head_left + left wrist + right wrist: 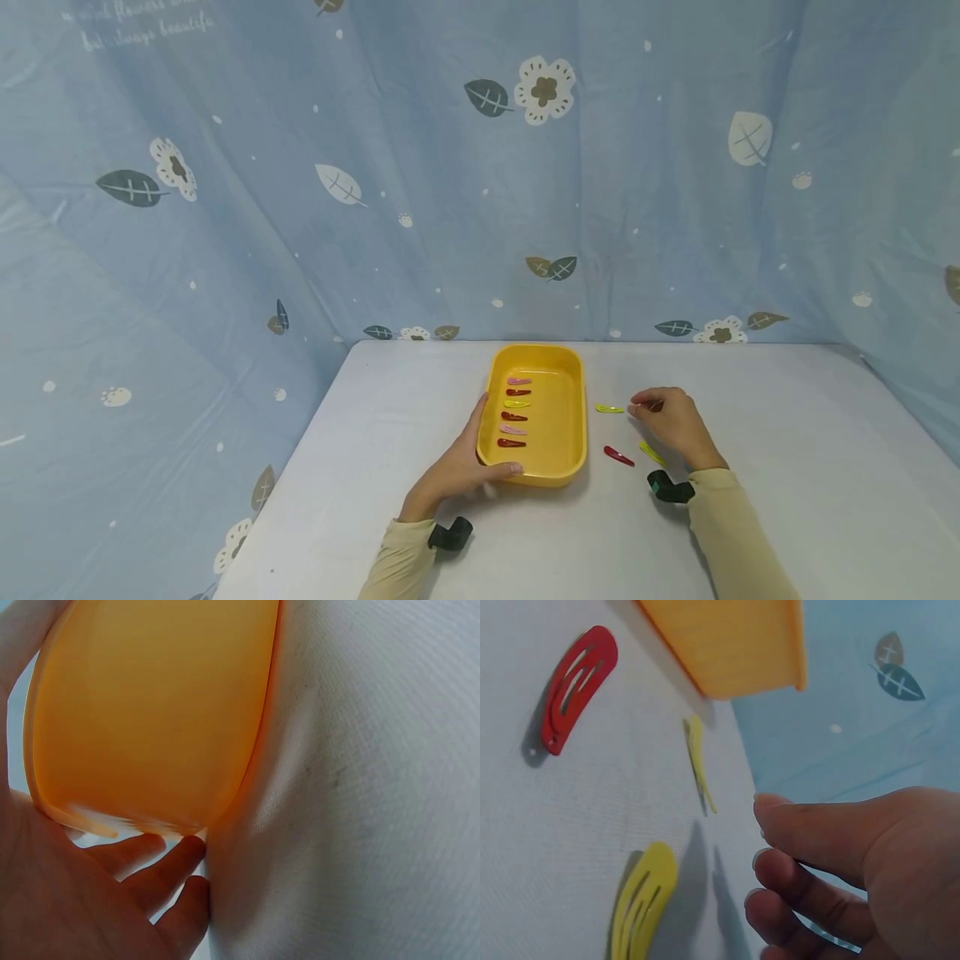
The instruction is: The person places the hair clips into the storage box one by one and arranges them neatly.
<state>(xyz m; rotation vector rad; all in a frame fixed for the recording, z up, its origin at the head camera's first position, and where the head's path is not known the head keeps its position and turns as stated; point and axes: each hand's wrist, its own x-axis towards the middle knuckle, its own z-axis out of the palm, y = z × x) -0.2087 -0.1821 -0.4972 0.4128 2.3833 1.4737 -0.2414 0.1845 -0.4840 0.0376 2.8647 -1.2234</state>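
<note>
My left hand (455, 469) grips the near left corner of a yellow plastic tray (573, 417), its thumb along the front rim and its fingers along the side. In the left wrist view the fingertips (193, 847) are at the tray's outer wall. Several red, pink and yellow hair clips lie in a column inside the tray, among them a pink clip (519, 381). Just right of a yellow hair clip (609, 409) on the table is my right hand (673, 421), fingers bent, thumb and index tips slightly apart, nothing visible between them.
A red hair clip (581, 686) and a second yellow hair clip (645, 907) lie on the white table (787, 433), on the near side of the right hand. Behind the table hangs a blue curtain (450, 167) with leaves and flowers. Each wrist carries a black camera mount.
</note>
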